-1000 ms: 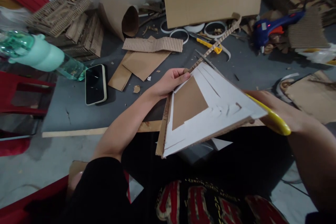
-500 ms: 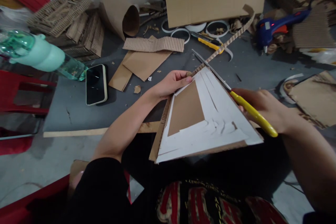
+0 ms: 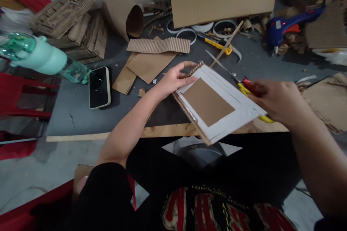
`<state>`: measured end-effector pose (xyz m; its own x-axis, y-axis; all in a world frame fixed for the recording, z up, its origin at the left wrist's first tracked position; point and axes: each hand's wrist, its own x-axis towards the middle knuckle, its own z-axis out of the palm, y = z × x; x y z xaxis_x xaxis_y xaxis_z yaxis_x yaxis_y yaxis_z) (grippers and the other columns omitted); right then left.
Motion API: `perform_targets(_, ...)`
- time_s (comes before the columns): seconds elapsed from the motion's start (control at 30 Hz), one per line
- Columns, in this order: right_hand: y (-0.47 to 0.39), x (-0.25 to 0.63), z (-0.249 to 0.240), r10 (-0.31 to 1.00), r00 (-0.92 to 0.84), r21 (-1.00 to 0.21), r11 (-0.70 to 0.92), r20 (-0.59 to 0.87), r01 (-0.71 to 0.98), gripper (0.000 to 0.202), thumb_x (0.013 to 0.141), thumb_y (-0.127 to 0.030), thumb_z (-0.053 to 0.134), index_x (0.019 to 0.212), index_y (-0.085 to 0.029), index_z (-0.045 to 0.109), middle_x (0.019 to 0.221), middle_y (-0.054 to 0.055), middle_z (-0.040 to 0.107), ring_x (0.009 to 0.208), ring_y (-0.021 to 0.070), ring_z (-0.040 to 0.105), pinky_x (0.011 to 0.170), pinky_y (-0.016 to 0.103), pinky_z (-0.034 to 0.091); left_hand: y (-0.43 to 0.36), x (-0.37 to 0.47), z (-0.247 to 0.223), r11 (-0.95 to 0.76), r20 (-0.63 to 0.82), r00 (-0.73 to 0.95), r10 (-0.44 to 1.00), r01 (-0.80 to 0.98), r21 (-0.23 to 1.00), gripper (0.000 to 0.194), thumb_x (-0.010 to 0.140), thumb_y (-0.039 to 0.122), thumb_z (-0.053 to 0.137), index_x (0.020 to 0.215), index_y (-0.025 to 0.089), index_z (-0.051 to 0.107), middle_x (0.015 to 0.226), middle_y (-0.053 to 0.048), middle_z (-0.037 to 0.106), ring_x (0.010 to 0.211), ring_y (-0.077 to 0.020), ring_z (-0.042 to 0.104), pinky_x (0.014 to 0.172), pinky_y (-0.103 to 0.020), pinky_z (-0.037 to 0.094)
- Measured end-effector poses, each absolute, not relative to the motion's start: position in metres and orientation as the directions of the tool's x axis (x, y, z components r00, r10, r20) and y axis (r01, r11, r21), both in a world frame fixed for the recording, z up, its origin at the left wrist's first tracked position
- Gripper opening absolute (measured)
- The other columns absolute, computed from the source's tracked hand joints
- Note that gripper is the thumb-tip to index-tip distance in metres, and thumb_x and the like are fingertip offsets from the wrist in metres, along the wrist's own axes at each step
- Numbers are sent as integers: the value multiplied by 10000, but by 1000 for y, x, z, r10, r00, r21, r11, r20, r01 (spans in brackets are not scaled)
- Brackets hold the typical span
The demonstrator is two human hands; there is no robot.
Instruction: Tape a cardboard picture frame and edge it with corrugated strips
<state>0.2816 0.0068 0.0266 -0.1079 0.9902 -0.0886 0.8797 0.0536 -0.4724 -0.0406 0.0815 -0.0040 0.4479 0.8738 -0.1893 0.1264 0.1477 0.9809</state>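
Observation:
My left hand [image 3: 173, 80] grips the upper left corner of a cardboard frame [image 3: 240, 115], thumb on its white face and fingers behind. The frame is tilted, with a brown rectangle in its middle and corrugated edging along the upper left edge. My right hand [image 3: 279, 101] is closed around scissors [image 3: 245, 88] with yellow and red handles, beside the frame's right edge. Their blades point up and left, past the frame's far edge. Just beyond the blades a narrow cardboard strip [image 3: 230, 41] slants up to the right; its lower end is hidden behind the frame.
On the grey table [image 3: 81, 122] lie a phone [image 3: 99, 87], a green bottle [image 3: 43, 56] and flat cardboard pieces [image 3: 154, 65]. A utility knife [image 3: 217, 45] lies among tape rings [image 3: 186, 36]. A blue glue gun [image 3: 290, 25] rests at the right, and stacked corrugated frames [image 3: 81, 32] stand at the left.
The frame has turned and its near edge has lifted away from my lap. The strip has swung and looks straighter. My right hand and the scissors have shifted slightly, with the handles now turned.

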Motion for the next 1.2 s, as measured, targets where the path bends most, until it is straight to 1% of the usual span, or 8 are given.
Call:
perform_targets(0.17, 25, 297, 27, 989, 150, -136, -149, -8, 979, 578, 787, -763, 776, 1025, -239, 818, 762, 123, 706, 663, 255, 520, 650, 399, 350, 93, -43, -19, -26, -51, 358, 932, 208, 978, 572, 972, 232, 794, 1515, 277, 620, 1212, -64, 829, 1185, -257, 799, 1049, -402, 653)
perform_targets(0.33, 28, 311, 35, 978, 195, -66, -200, -79, 978, 645, 878, -689, 786, 1295, -198, 822, 993, 183, 758, 845, 295, 611, 728, 426, 392, 89, -41, -22, -271, 134, 399, 907, 309, 912, 373, 1030, 276, 691, 1400, 238, 716, 1498, -99, 736, 1399, -283, 698, 1239, -439, 533)
perform_targets(0.47, 27, 315, 37, 993, 105, -95, -109, -46, 990, 598, 978, -630, 710, 1229, -101, 831, 1312, 272, 692, 1140, 381, 661, 915, 507, 470, 80, -40, -12, -366, 172, 390, 904, 503, 783, 417, 1051, 287, 642, 1461, 225, 682, 1457, -122, 744, 1325, -294, 709, 1180, -424, 554)
perform_targets(0.57, 17, 297, 28, 995, 49, -225, -29, 86, 974, 502, 1013, -511, 663, 1243, -92, 817, 1272, 286, 720, 1209, 423, 677, 997, 542, 509, 75, -40, -6, -373, 171, 340, 925, 722, 583, 334, 1050, 235, 593, 1336, 201, 763, 1275, -140, 775, 1145, -287, 734, 1051, -413, 589)
perform_targets(0.7, -9, 252, 0, 942, -252, -448, 327, 220, 832, 534, 1066, -540, 524, 1346, -143, 745, 1352, 243, 737, 1289, 401, 701, 1123, 568, 543, 75, -40, -6, -379, 193, 326, 925, 824, 422, 254, 1015, 231, 646, 1199, 234, 821, 1116, -104, 765, 1016, -263, 724, 895, -367, 588)
perform_targets(0.83, -29, 223, -22, 920, -335, -385, 391, 206, 836, 660, 1093, -542, 479, 1636, -170, 534, 1680, 248, 530, 1566, 455, 505, 1284, 715, 379, 79, -40, -12, -455, 206, 406, 891, 796, 399, 284, 1013, 189, 627, 1226, 229, 810, 1144, -110, 774, 996, -252, 727, 848, -349, 561)
perform_targets(1.0, -19, 229, -23, 897, -423, -337, 440, 127, 832, 758, 1108, -631, 442, 1738, -209, 409, 1791, 218, 396, 1663, 436, 372, 1317, 684, 349, 83, -42, -15, -487, 251, 419, 873, 770, 412, 234, 984, 178, 632, 1106, 209, 829, 1105, -115, 781, 936, -240, 724, 811, -349, 537)
perform_targets(1.2, 47, 261, -25, 712, -699, -437, 651, 68, 620, 1005, 997, -850, 543, 1752, -201, 400, 1815, 165, 372, 1704, 410, 282, 1380, 677, 194, 102, -58, -19, -341, 247, 235, 940, 621, 706, 308, 1003, 465, 709, 837, 213, 774, 780, -41, 718, 716, -186, 629, 740, -321, 515)
